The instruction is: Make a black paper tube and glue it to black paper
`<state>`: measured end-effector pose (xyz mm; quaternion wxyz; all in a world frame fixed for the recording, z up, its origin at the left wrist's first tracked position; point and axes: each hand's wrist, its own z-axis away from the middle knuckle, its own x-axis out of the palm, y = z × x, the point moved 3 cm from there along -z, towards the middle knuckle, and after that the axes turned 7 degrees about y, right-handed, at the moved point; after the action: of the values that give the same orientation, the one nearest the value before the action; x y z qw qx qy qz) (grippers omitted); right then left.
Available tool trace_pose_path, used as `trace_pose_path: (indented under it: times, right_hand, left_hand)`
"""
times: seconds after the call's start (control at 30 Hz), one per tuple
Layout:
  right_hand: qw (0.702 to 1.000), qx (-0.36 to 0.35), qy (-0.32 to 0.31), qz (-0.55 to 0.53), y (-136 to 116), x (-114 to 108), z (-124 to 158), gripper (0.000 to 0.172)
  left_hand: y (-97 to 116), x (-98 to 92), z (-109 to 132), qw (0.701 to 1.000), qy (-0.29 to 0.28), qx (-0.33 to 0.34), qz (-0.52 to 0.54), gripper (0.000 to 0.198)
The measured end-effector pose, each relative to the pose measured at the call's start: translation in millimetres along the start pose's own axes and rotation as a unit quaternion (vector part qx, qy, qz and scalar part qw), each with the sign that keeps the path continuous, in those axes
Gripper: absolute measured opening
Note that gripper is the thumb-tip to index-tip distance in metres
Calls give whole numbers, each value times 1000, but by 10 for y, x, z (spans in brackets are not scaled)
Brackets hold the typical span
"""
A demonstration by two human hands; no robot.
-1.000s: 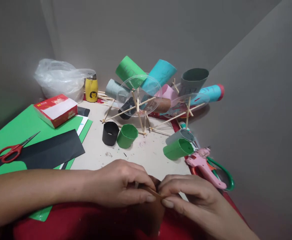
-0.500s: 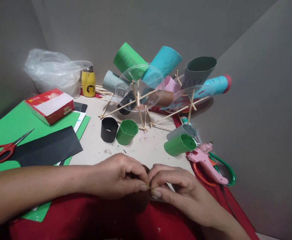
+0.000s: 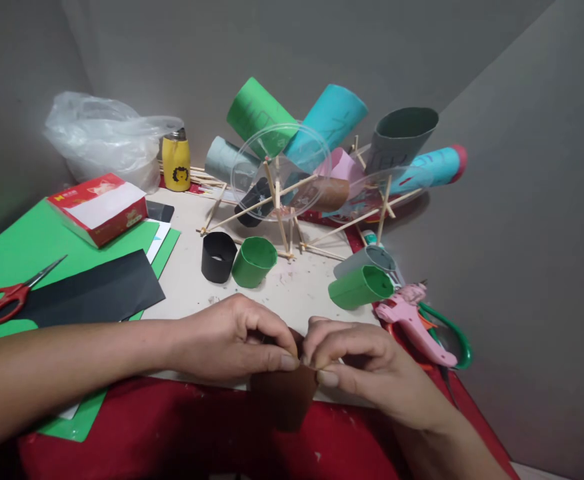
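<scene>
Close together at the table's front edge, my left hand [image 3: 252, 340] and my right hand [image 3: 359, 360] both pinch a piece of brown paper [image 3: 287, 397]. The paper hangs down below my fingers, and part of it shows between them. My fingers cover its upper edge, so its full shape is hidden. Just beyond my left hand stand a black paper tube [image 3: 219, 258] and a short green paper tube [image 3: 255, 262]. Past my right hand another green tube [image 3: 359, 287] lies tilted against a grey tube [image 3: 367, 260].
Stick frames [image 3: 278, 200] with clear plastic discs and coloured paper tubes stand at the back. A pink glue gun [image 3: 419, 320] rests at the right. Left are red-handled scissors [image 3: 9, 300], black paper [image 3: 102, 287], a red box [image 3: 99, 210], a yellow bottle [image 3: 176, 163] and a plastic bag [image 3: 107, 143].
My hands have moved slightly up and a little apart, and more of the brown paper shows below them. The camera view has shifted slightly.
</scene>
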<state>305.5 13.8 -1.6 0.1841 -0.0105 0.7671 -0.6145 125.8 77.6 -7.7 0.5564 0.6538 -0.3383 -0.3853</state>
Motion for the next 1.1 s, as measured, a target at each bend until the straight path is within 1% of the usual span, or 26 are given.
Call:
trace_pose_path:
  times: [0.07, 0.17, 0.23, 0.3, 0.37, 0.53, 0.67, 0.77, 0.83, 0.9, 1.0, 1.1]
  right_hand:
    - [1000, 4, -3, 4, 11, 2, -2, 18]
    - [998, -15, 18, 51, -17, 48, 21, 6]
    - [996, -44, 30, 78, -57, 91, 43, 9]
    - [994, -65, 31, 79, -83, 123, 58, 12]
    - [996, -67, 19, 53, -77, 130, 60, 10]
    - [999, -33, -3, -41, 33, 82, 34, 8]
    - [997, -16, -15, -74, 97, 62, 19, 6]
    - [997, -7, -8, -74, 102, 48, 11, 9]
    - [998, -2, 1, -58, 89, 47, 8, 13]
    - [1000, -7, 9, -20, 61, 60, 9, 12]
    - [997, -45, 18, 52, -6, 101, 18, 7]
    - [993, -78, 13, 93, -66, 137, 29, 11]
  left_hand:
    - [-3, 7, 12, 1000, -5, -21, 9, 17]
    - [-13, 34, 36, 999, -6, -37, 7, 19]
    - [-2, 47, 46, 1000, 1, -14, -11, 18]
    - [16, 54, 48, 1000, 6, 13, -15, 17]
    - [26, 56, 44, 1000, 1, 13, 8, 17]
    - [1, 42, 22, 992, -31, -74, 95, 15]
    - [-32, 13, 9, 989, -34, -91, 115, 10]
    - [-53, -6, 5, 987, -25, -100, 119, 9]
    - [-50, -9, 5, 988, -20, -100, 112, 11]
    - [-35, 0, 8, 991, -21, -92, 91, 13]
    - [-9, 27, 17, 996, -33, -72, 42, 16]
    - [-4, 40, 26, 997, -39, -58, 12, 17]
